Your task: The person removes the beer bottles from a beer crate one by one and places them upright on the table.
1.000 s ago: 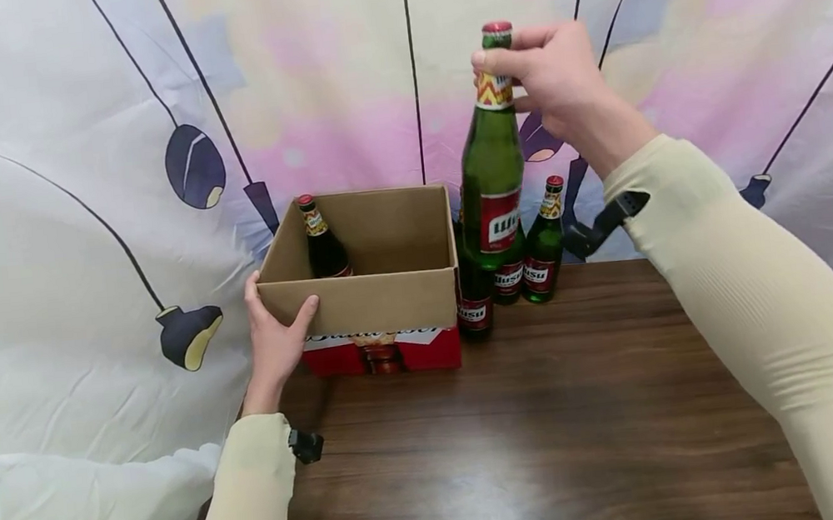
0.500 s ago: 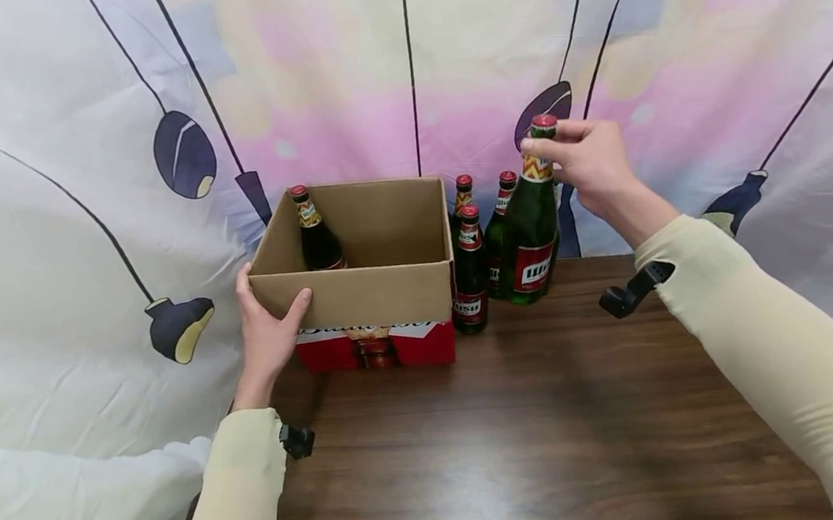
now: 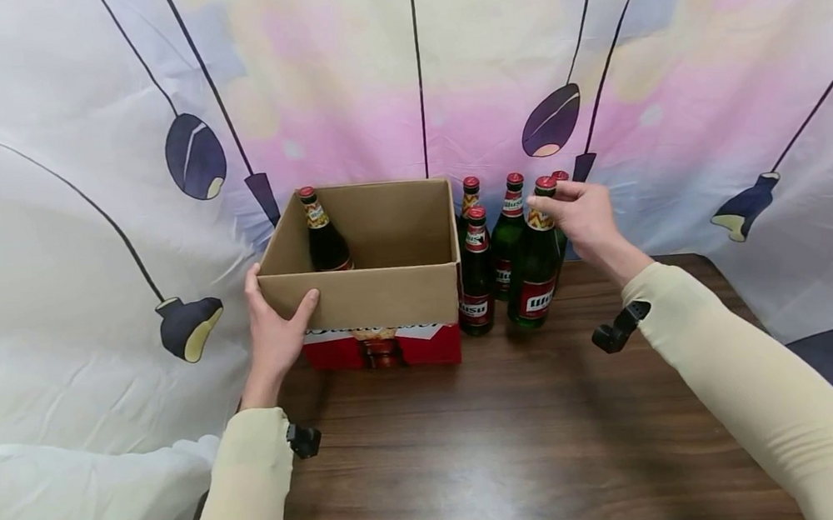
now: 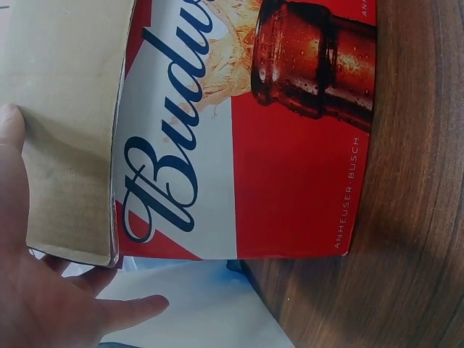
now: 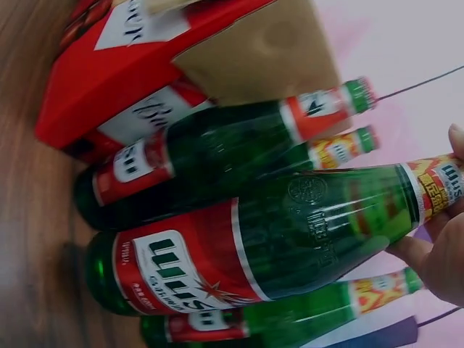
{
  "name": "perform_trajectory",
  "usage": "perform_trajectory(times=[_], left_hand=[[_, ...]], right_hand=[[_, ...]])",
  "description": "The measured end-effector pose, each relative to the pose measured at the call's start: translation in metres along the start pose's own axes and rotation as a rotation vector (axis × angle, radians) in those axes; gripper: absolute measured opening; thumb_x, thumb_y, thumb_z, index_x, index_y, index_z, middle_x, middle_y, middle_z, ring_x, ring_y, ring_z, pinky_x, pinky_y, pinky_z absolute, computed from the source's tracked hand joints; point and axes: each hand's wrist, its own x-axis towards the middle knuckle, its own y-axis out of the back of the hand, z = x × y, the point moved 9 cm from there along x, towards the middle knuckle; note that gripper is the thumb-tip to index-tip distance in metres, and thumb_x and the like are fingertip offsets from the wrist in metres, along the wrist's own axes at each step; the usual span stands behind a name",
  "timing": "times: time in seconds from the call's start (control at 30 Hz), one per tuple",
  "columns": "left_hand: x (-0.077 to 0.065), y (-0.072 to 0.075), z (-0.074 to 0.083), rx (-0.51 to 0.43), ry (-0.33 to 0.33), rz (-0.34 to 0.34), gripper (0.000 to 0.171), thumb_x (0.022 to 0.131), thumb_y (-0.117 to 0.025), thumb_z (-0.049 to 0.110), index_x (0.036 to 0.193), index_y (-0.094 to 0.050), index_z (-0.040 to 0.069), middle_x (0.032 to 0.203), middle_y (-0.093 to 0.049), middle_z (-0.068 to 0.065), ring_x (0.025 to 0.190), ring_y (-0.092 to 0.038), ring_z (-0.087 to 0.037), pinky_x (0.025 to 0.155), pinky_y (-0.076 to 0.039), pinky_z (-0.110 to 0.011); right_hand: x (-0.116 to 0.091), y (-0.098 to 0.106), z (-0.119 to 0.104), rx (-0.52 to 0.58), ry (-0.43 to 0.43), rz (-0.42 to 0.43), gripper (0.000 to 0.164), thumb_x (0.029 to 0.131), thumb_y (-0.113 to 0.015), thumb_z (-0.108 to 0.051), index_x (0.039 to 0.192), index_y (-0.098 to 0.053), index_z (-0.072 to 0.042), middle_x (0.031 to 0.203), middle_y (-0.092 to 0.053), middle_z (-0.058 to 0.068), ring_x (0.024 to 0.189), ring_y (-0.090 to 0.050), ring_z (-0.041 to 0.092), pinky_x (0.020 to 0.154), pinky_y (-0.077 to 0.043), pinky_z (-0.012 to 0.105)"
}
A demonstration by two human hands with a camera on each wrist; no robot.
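My right hand (image 3: 587, 217) holds a green beer bottle (image 3: 535, 265) by its neck, just below the red cap. The bottle is upright, its base at or very near the tabletop; contact is hard to tell. Its red-and-white label (image 5: 177, 264) faces the right wrist camera. At the left, my left hand (image 3: 275, 339) grips the front corner of an open cardboard box (image 3: 368, 300), thumb on the brown front flap and fingers along the side. Inside the box, one dark bottle (image 3: 326, 243) stands at the back left. The box's lower front is hidden partly by the flap.
Several more capped bottles stand close together right of the box, among them a front one (image 3: 474, 275) and a green one (image 3: 508, 238) behind. A brown wooden table (image 3: 524, 434) extends toward me. A patterned curtain (image 3: 353, 73) hangs directly behind.
My right hand has lowered the bottle from high beside the box, first rightward and down, then slightly toward me, to table level among the others. The left hand has stayed at the box corner.
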Motion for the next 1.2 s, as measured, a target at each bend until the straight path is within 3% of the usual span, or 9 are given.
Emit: perform_trajectory(times=[0.23, 0.7, 0.93, 1.2], left_hand=[[0.000, 0.000, -0.003, -0.009, 0.015, -0.008, 0.095, 0.095, -0.078, 0.027, 0.166, -0.015, 0.020, 0.166, -0.029, -0.018, 0.146, -0.035, -0.033, 0.120, -0.028, -0.054], [0.000, -0.001, -0.002, -0.009, 0.007, -0.004, 0.094, 0.095, -0.078, 0.025, 0.166, -0.016, 0.016, 0.166, -0.029, -0.018, 0.146, -0.035, -0.033, 0.120, -0.028, -0.053], [0.000, -0.002, -0.002, -0.005, 0.020, -0.014, 0.095, 0.096, -0.078, 0.027, 0.166, -0.014, 0.021, 0.167, -0.028, -0.017, 0.148, -0.035, -0.032, 0.121, -0.028, -0.053], [-0.002, -0.002, -0.002, -0.006, 0.020, -0.015, 0.094, 0.097, -0.077, 0.027, 0.166, -0.014, 0.020, 0.167, -0.027, -0.017, 0.148, -0.034, -0.033, 0.122, -0.027, -0.055]], right_hand=[[0.002, -0.007, 0.021, -0.042, 0.032, 0.021, 0.043, 0.094, -0.081, -0.020, 0.130, -0.071, 0.003, 0.079, -0.069, -0.026, 0.091, -0.063, 0.002, 0.080, -0.052, 0.020], [0.006, -0.017, 0.051, -0.054, -0.007, 0.038, 0.047, 0.094, -0.082, -0.027, 0.133, -0.073, -0.003, 0.089, -0.067, -0.022, 0.093, -0.057, 0.006, 0.075, -0.046, 0.024], [0.008, -0.021, 0.056, -0.018, 0.004, 0.044, 0.046, 0.093, -0.083, -0.025, 0.133, -0.073, -0.003, 0.087, -0.069, -0.024, 0.092, -0.060, 0.005, 0.077, -0.048, 0.023], [0.010, -0.026, 0.061, -0.030, -0.012, 0.041, 0.049, 0.093, -0.084, -0.030, 0.134, -0.073, -0.007, 0.096, -0.068, -0.018, 0.095, -0.056, 0.008, 0.079, -0.046, 0.024]])
